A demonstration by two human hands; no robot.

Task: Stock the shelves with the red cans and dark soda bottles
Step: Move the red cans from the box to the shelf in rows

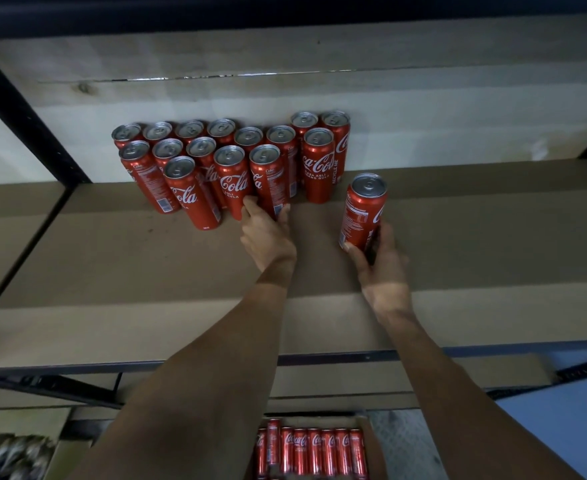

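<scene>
Several tall red cans (316, 164) stand in rows at the back of a brown shelf board (112, 258), against the pale back panel. My left hand (267, 233) grips the base of one front-row red can (267, 178), which stands upright in the group. My right hand (378, 261) holds another red can (363, 209) by its lower end, upright, to the right of the group and apart from it. No dark soda bottles are in view.
Below the shelf edge, an open cardboard box (375, 445) holds several more red cans lying in a row. A black metal upright (25, 112) frames the shelf on the left. Another box (15, 455) with grey contents sits at the bottom left.
</scene>
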